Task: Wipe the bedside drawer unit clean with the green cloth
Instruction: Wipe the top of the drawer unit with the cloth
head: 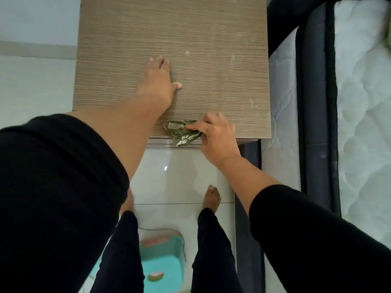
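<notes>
The bedside drawer unit (pixel 190 39) has a light brown wood-grain top that fills the upper middle of the head view, with a few pale specks on its right half. My left hand (pixel 157 81) lies flat on the top, fingers straight. My right hand (pixel 213 136) grips the crumpled green cloth (pixel 182 133) at the unit's front edge. Part of the cloth hangs over that edge onto the drawer front.
A bed with a white quilted mattress (pixel 364 123) and dark frame (pixel 315 102) stands right beside the unit. Glossy white floor tiles (pixel 175 176) lie below, with my bare feet on them. A turquoise plastic stool (pixel 163 263) sits between my legs. A white wall is on the left.
</notes>
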